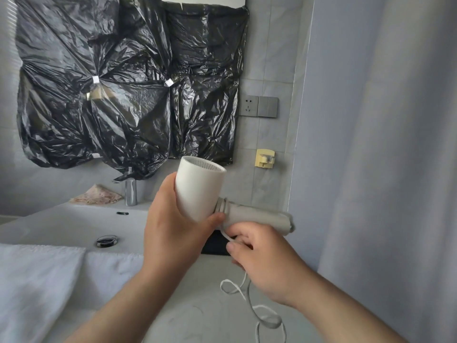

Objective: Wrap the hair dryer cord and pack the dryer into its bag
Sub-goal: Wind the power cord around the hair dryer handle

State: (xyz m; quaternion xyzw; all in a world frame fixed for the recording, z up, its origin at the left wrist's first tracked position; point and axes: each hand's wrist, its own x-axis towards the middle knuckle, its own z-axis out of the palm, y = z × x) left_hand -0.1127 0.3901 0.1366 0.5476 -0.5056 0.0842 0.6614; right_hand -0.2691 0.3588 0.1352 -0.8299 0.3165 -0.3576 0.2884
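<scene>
Dryer (199, 188) sits above the counter (197, 315), its barrel gripped in the left hand (173, 233), handle (257, 216) pointing right. Just beneath the handle, the right hand (267, 258) pinches the cord (249, 290), which trails in loose loops toward the counter. Being nearer, the right hand looks best placed to wind cord along that horizontal handle.

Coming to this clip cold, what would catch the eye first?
The white hair dryer at centre frame, its barrel gripped by the left hand while the right hand pinches the cord below the grey handle, loose loops trailing to the counter. Behind, crinkled black plastic sheeting covers the wall above the sink.
</scene>
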